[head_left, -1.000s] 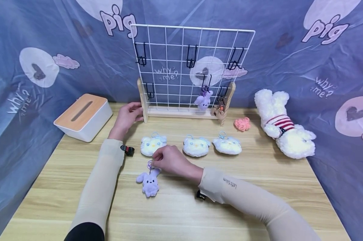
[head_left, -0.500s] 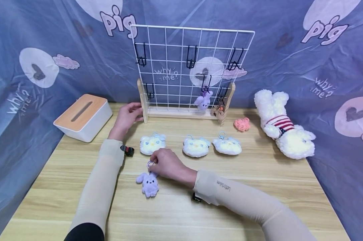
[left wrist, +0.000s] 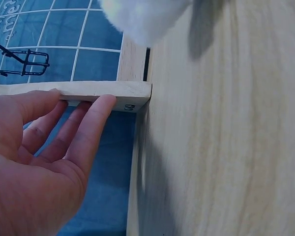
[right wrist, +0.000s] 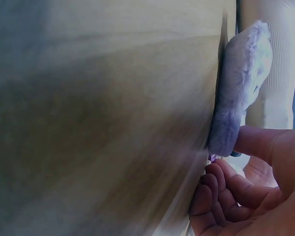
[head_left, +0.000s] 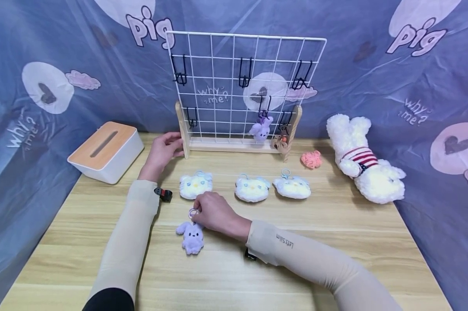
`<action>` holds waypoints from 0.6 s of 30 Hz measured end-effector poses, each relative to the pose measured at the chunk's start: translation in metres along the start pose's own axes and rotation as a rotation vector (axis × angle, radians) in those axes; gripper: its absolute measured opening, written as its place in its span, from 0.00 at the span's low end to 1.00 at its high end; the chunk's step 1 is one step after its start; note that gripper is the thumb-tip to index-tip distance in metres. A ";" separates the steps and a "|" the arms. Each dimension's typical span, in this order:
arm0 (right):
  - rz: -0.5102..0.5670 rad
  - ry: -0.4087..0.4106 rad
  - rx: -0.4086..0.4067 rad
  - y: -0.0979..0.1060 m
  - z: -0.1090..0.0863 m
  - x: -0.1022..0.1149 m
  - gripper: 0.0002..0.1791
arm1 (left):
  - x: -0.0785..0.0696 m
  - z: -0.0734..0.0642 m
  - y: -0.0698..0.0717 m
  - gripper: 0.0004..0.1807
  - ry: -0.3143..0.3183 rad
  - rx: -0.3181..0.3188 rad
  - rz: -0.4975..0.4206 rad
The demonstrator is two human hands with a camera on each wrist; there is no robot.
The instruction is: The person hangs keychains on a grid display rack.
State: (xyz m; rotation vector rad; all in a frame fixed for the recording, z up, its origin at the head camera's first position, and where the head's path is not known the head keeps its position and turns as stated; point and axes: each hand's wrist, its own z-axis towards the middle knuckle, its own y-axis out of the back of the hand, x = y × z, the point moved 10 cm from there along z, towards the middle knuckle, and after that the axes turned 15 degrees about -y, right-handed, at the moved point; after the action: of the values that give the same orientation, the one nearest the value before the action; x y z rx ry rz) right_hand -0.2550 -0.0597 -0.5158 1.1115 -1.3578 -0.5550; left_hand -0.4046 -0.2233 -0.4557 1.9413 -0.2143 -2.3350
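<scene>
Flat on the table lies a purple plush bunny keychain [head_left: 193, 239]. My right hand [head_left: 217, 214] pinches at its ring, with the fingertips low at the tabletop; in the right wrist view the thumb [right wrist: 255, 143] is beside the fuzzy bunny [right wrist: 238, 83]. My left hand [head_left: 164, 151] touches the left wooden post [head_left: 182, 131] of a white wire grid rack [head_left: 234, 93]. Seen from the left wrist, its fairly straight fingers [left wrist: 91, 130] meet the post's edge and outer side. Another purple bunny [head_left: 260, 129] and a brown plush charm [head_left: 281, 143] hang from black hooks on the rack.
Three white plush cat-face keychains [head_left: 196, 186] lie in a row between hands and rack. A tissue box [head_left: 106, 152] stands at left. A pink yarn-like bundle [head_left: 311, 160] and a large white plush toy [head_left: 368, 166] are at right. More black hooks [head_left: 245, 74] sit on the grid.
My right hand has moved slightly left and down onto the bunny's ring. The leftmost cat-face keychain has shifted a little left and up. My left hand stays at the post.
</scene>
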 end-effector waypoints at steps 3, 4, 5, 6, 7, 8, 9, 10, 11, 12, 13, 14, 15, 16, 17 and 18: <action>-0.003 0.009 0.002 -0.001 0.001 0.000 0.11 | 0.001 0.000 0.000 0.24 0.002 -0.003 -0.003; -0.003 0.011 0.005 -0.001 0.001 0.000 0.11 | 0.001 0.000 0.000 0.24 0.002 -0.003 -0.003; -0.004 0.012 0.009 -0.002 0.001 -0.001 0.12 | 0.002 0.000 0.000 0.24 0.002 -0.002 -0.003; -0.005 0.011 0.014 -0.002 0.002 -0.001 0.12 | 0.002 0.000 0.000 0.24 0.002 -0.001 -0.002; -0.005 0.010 0.018 -0.002 0.002 -0.001 0.12 | 0.002 0.000 0.000 0.24 0.001 0.001 -0.001; -0.006 0.010 0.021 -0.003 0.002 -0.001 0.11 | 0.003 0.000 0.000 0.24 0.001 0.003 0.000; -0.006 0.012 0.024 -0.003 0.002 -0.001 0.09 | 0.002 0.000 0.000 0.24 0.001 0.002 -0.003; -0.005 0.017 0.026 -0.003 0.003 0.000 0.08 | 0.002 0.000 0.000 0.24 0.001 0.002 -0.004; -0.006 0.026 0.029 -0.003 0.002 0.001 0.07 | 0.002 0.000 0.000 0.24 0.001 0.002 -0.003; -0.005 0.038 0.030 -0.003 0.002 0.003 0.08 | 0.002 0.000 0.000 0.24 0.001 0.002 0.001; -0.006 0.053 0.033 -0.003 0.002 0.004 0.09 | 0.002 0.000 0.000 0.24 0.000 0.002 0.004; -0.003 0.069 0.037 -0.004 0.002 0.006 0.10 | 0.002 0.000 0.000 0.24 0.001 -0.002 0.005; 0.001 0.085 0.042 -0.004 0.001 0.008 0.11 | 0.002 0.000 0.000 0.24 0.001 -0.002 0.007; 0.004 0.101 0.044 -0.005 0.001 0.009 0.12 | 0.001 0.000 0.000 0.24 0.001 -0.001 0.009; 0.006 0.114 0.045 -0.006 0.001 0.010 0.12 | 0.001 0.000 0.000 0.24 0.001 0.000 0.011; 0.009 0.125 0.046 -0.007 0.001 0.011 0.12 | 0.001 0.000 0.000 0.24 0.001 0.002 0.011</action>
State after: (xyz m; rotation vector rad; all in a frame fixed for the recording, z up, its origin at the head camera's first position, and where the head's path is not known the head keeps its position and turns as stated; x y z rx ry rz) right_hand -0.2517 -0.0724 -0.5161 1.1574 -1.2719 -0.4427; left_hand -0.4043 -0.2239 -0.4562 1.9364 -0.2265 -2.3281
